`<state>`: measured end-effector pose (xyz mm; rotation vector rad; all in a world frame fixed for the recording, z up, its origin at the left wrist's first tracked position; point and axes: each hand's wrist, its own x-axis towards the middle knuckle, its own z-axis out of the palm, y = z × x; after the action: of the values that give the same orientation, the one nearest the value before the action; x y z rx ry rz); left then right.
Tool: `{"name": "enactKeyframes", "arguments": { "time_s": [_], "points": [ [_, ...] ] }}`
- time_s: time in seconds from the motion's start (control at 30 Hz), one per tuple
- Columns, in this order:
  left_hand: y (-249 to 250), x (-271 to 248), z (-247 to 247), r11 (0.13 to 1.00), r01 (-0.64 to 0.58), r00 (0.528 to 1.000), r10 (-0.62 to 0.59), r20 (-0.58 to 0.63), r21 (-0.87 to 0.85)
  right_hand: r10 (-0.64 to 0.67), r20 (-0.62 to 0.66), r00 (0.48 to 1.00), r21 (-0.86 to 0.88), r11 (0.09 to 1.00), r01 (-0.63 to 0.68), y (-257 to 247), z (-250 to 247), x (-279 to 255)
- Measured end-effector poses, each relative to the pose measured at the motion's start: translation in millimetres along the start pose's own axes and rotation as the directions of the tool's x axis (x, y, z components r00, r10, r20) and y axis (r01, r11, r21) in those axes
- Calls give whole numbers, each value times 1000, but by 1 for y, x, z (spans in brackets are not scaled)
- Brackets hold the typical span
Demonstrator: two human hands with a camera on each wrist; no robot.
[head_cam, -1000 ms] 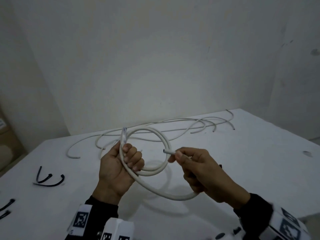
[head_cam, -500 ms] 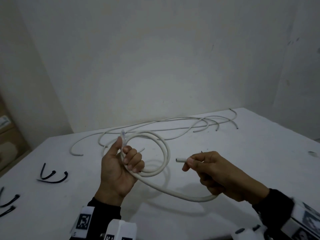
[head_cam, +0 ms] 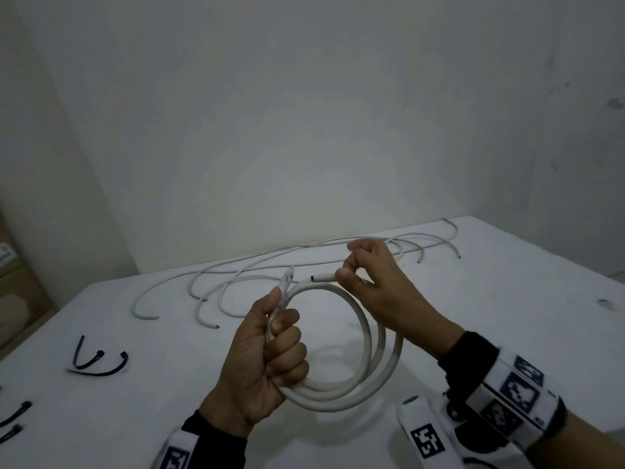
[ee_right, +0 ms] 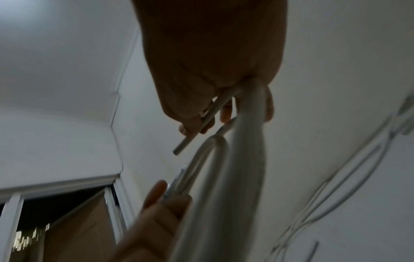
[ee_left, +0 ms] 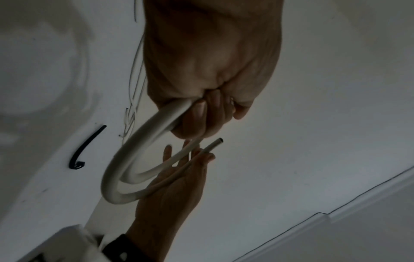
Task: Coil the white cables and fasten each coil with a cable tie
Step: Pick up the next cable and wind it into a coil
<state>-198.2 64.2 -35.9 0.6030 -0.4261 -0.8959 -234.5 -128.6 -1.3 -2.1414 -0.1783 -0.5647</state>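
Note:
A thick white cable (head_cam: 372, 350) is wound into a coil of about three loops, held above the white table (head_cam: 507, 316). My left hand (head_cam: 270, 353) grips the coil's left side in a fist, with one clear plug end (head_cam: 287, 280) sticking up past the thumb. My right hand (head_cam: 368, 282) pinches the cable's free end (head_cam: 323, 277) at the top of the coil. The left wrist view shows the loops (ee_left: 125, 170) leaving my fist. In the right wrist view the free end (ee_right: 192, 134) pokes out between my fingertips.
Several loose white cables (head_cam: 304, 265) sprawl across the far part of the table. Black cable ties (head_cam: 98, 362) lie at the left, with more (head_cam: 15, 418) near the left edge. A cardboard box (head_cam: 13, 282) stands beyond the table's left side.
My right hand swung the free end up and over from the lower right to the top of the coil, closing another loop. The left hand kept its grip.

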Motion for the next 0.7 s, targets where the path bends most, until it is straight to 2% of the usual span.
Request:
{"name": "enactKeyframes", "arguments": {
  "time_s": [0.07,0.13,0.23,0.3,0.37,0.53,0.6,0.7],
  "points": [
    [-3,-1,6,999,-16,990,22,-141,38,71,96,993,134,988,-83,-1,-1,0],
    [-8,1,12,990,-31,952,70,-296,136,101,170,980,292,945,-148,-6,-1,-3],
    [-14,3,17,931,-48,865,220,-451,362,91,158,983,282,950,-133,-6,1,-5],
    [-19,3,20,856,-44,820,325,-472,514,73,141,987,258,960,-108,-5,2,-5],
    [-23,3,21,785,-31,797,393,-459,619,56,135,989,260,961,-90,-4,3,-4],
    [-21,4,20,647,19,772,475,-423,762,89,183,979,235,963,-131,-2,5,-6],
    [-22,5,19,583,45,748,519,-415,811,119,208,971,199,967,-161,-1,7,-7],
    [-29,8,17,479,39,695,618,-368,877,88,190,978,96,990,-108,-1,10,-5]
  ]
}}
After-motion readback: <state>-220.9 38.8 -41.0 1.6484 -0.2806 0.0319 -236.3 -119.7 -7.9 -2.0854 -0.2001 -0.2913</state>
